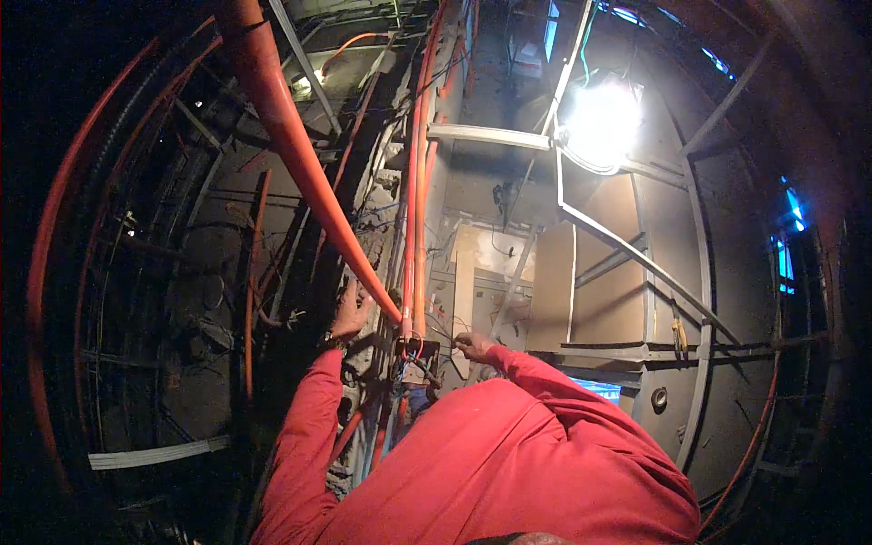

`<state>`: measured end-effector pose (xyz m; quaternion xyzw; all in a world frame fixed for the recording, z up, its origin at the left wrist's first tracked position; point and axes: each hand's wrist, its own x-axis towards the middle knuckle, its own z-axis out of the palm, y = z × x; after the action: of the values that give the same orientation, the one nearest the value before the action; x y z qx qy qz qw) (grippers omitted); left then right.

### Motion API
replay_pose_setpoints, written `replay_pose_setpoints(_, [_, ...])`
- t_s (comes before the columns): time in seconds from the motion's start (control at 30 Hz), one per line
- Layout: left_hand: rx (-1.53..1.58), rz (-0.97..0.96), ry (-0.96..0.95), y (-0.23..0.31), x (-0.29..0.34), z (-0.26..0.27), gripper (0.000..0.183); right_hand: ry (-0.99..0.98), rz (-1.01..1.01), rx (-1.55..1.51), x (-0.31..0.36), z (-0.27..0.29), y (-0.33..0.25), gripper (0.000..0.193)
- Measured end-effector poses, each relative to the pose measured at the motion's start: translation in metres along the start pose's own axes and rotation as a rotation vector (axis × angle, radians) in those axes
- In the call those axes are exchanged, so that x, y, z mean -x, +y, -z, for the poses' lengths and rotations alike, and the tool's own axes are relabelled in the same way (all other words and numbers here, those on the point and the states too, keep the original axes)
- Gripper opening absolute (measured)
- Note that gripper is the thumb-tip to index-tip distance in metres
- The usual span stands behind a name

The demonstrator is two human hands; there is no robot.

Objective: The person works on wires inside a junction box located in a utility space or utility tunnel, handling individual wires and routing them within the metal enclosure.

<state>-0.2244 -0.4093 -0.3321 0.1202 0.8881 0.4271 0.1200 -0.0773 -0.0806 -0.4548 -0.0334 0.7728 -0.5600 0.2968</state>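
My left hand (350, 313) rests against the rough top of a broken masonry wall (386, 186), its fingers stretched upward and nothing visible in them. To the right of the wall, my right hand (472, 346) is closed, with its fingers pinched on a thin dark wire (440, 320). Between the two hands sits a small dark box (416, 349), where loose wires come together. A thick orange conduit (304, 168) slants down to this box from the upper left. Thinner orange-red conduits (421, 200) run straight down to it along the wall.
A glaring work lamp (601, 123) hangs at the upper right beside pale metal framing bars (490, 136). Tan boards (599, 263) stand at the right, and a wooden plank (464, 272) lies beyond my right hand. More conduits (258, 282) and a dark space are at the left.
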Motion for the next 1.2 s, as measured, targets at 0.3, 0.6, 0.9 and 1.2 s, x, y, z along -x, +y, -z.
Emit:
replay_pose_setpoints(0.3, [-0.194, -0.214, 0.178, -0.018, -0.003, 0.0, 0.05, 0.016, 0.005, 0.145, -0.003, -0.003, -0.009, 0.027])
replay_pose_setpoints(0.6, [-0.057, -0.203, 0.086, -0.009, -0.005, -0.001, 0.058, 0.007, -0.012, 0.126, 0.0, 0.003, -0.012, 0.028])
replay_pose_setpoints(0.9, [-0.104, -0.088, 0.098, 0.017, 0.005, 0.007, 0.057, -0.024, -0.134, 0.062, -0.011, -0.005, 0.004, 0.027])
replay_pose_setpoints(1.2, [-0.076, -0.147, 0.064, 0.023, 0.005, 0.008, 0.056, -0.044, -0.067, 0.071, -0.017, -0.007, 0.018, 0.03])
